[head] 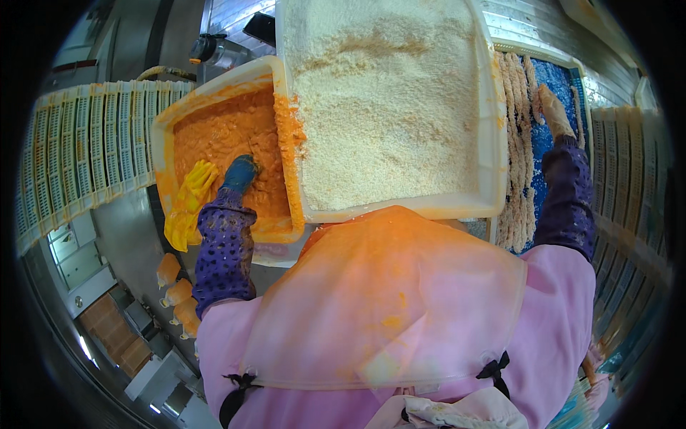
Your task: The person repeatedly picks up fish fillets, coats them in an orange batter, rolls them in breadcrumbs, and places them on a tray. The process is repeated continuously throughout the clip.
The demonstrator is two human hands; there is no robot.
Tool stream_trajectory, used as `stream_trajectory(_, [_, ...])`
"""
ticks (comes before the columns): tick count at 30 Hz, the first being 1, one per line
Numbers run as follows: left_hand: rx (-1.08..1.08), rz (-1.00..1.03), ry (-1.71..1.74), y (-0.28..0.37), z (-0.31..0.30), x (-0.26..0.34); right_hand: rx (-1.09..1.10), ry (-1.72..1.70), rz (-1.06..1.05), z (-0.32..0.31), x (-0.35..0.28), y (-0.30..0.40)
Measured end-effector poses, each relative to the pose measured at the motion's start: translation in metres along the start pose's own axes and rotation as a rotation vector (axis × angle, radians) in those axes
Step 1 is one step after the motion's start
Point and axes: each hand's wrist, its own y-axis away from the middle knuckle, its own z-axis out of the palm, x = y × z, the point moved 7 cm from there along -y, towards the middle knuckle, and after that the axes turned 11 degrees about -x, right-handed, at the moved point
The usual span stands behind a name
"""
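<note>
My left hand, in a blue-green glove, is partly sunk in orange batter inside a white plastic tub; its fingertips are hidden. A yellow rubber glove lies over the tub's near left part, beside that hand. White crumbs fill a large tub before me. At the right, my right hand, in a pale glove, touches a crumb-coated strip over a blue tray. More long coated strips lie side by side on the tray's left part.
Stacked plastic trays stand at the left, and more stacks at the right. A bottle and a dark phone lie beyond the batter tub. Orange-filled containers are at the lower left. Part of another person shows at the lower right.
</note>
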Motion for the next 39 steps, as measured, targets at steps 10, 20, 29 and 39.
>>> stream_trajectory(10, [0.013, -0.094, 0.265, 0.042, -0.001, 0.022, 0.032, -0.501, -0.223, 0.035, -0.034, -0.007])
stream_trajectory(20, [0.439, 0.169, 0.870, 0.121, -0.045, 0.062, 0.227, -0.725, -0.090, 0.033, -0.017, 0.130])
stream_trajectory(29, [0.173, 0.325, 1.600, 0.152, -0.105, 0.133, -0.393, -0.593, -0.681, 0.168, -0.234, 0.241])
stream_trajectory(39, [0.252, 0.182, 1.454, 0.150, -0.065, 0.074, -0.551, 0.112, -0.395, 0.253, -0.188, 0.231])
